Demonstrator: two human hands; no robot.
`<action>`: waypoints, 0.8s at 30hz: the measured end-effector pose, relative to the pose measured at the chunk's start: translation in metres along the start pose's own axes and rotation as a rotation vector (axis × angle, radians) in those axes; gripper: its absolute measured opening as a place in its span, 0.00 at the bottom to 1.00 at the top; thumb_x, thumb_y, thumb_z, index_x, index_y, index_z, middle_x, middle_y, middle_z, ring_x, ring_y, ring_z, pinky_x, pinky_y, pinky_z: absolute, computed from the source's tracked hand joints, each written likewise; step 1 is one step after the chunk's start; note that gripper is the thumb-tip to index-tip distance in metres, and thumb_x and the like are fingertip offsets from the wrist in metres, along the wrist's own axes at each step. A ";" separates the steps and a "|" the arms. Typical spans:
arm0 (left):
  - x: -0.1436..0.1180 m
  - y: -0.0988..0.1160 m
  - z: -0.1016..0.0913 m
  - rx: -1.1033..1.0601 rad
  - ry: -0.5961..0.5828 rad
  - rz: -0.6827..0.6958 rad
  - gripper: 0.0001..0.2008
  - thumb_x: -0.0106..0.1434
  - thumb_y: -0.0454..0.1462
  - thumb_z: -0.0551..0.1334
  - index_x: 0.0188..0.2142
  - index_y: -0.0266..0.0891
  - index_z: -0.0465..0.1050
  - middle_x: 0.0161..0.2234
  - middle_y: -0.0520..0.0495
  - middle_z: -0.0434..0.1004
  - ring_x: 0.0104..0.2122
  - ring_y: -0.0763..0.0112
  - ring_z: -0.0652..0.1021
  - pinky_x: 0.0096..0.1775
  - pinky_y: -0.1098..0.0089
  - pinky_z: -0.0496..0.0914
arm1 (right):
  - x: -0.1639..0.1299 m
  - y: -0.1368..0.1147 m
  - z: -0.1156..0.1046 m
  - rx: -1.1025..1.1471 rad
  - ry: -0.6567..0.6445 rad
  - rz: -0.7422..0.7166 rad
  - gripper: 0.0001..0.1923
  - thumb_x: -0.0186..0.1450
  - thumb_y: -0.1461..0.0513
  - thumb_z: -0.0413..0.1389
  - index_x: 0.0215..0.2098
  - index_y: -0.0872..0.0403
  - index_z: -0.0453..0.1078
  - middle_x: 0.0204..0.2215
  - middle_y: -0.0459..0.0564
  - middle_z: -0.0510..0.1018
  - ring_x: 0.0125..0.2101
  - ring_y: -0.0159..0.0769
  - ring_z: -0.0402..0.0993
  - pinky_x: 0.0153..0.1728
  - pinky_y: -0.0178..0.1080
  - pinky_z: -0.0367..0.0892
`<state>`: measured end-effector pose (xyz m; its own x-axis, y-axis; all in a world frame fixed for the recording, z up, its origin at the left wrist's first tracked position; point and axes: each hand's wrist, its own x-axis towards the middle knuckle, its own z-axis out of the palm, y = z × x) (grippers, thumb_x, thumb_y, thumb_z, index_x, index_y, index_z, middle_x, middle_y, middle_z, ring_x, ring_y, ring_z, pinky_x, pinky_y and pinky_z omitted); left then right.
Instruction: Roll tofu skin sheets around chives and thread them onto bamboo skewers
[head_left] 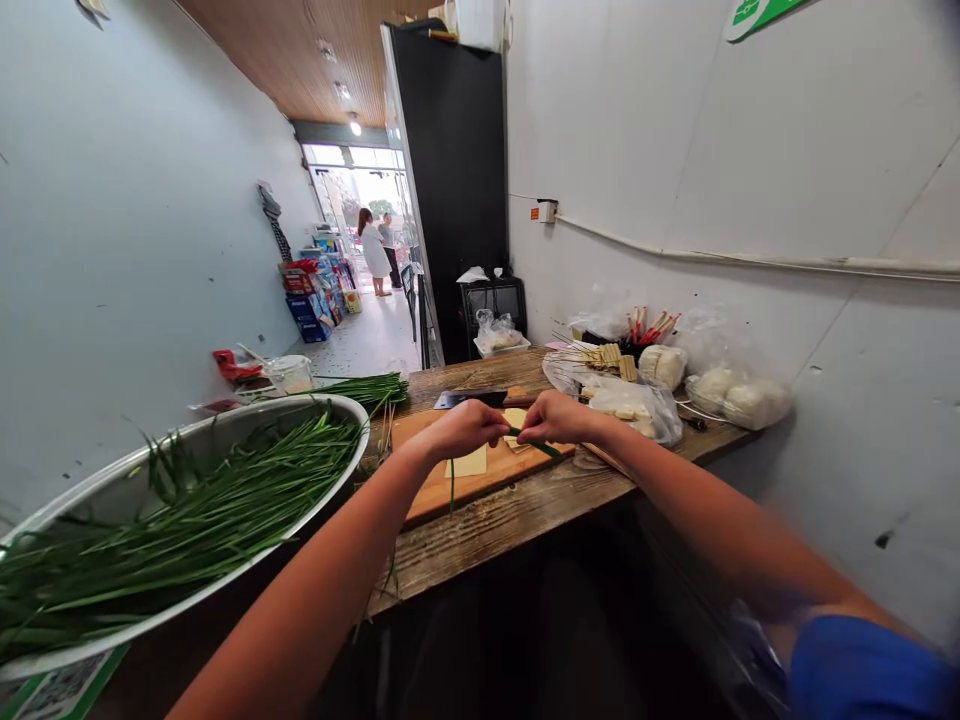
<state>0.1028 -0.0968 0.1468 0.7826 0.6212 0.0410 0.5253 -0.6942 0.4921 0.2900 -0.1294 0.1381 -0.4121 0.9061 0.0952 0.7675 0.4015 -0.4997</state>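
Note:
Over a wooden cutting board (514, 468), my left hand (471, 426) and my right hand (556, 416) are close together. Both are closed, fingertips pinching a small bundle of garlic chives (543, 448) stretched between them. One long blade hangs below my left hand. On the board beneath lies a pale yellow square sheet (469, 463), perhaps tofu skin, and more such sheets (514, 418) show partly behind the hands. A cleaver (468, 399) with a dark blade rests at the board's far side.
At left stands a large metal basin (357, 408) full of chives (225, 500); another bunch (371, 388) lies behind it. Right on the wooden table (480, 530) are skewered pieces (607, 357), a plastic bag of pale pieces (634, 408) and bagged white food (739, 393). Two people stand near the doorway.

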 end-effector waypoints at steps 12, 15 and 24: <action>-0.027 -0.008 0.028 -0.123 0.374 0.007 0.17 0.60 0.42 0.53 0.23 0.35 0.71 0.19 0.52 0.67 0.21 0.77 0.64 0.26 0.76 0.58 | 0.000 0.007 0.018 0.688 0.078 0.020 0.16 0.49 0.53 0.61 0.20 0.60 0.72 0.11 0.39 0.65 0.11 0.22 0.59 0.12 0.27 0.56; -0.022 -0.010 0.043 -0.383 0.479 0.006 0.17 0.61 0.44 0.52 0.26 0.34 0.72 0.22 0.50 0.71 0.24 0.75 0.69 0.28 0.76 0.62 | 0.005 0.006 0.031 0.940 0.174 0.057 0.17 0.46 0.53 0.64 0.22 0.60 0.72 0.13 0.40 0.68 0.13 0.22 0.61 0.13 0.28 0.60; -0.010 -0.007 0.069 -0.465 0.598 -0.058 0.14 0.62 0.40 0.49 0.30 0.36 0.71 0.25 0.50 0.71 0.25 0.74 0.70 0.28 0.74 0.63 | 0.023 -0.002 0.085 1.436 0.545 0.131 0.17 0.42 0.54 0.67 0.23 0.59 0.72 0.16 0.42 0.72 0.16 0.24 0.66 0.19 0.30 0.67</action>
<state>0.1148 -0.1232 0.0831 0.3736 0.8353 0.4032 0.2619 -0.5120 0.8181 0.2371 -0.1209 0.0686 0.0870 0.9891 0.1192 -0.4527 0.1458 -0.8797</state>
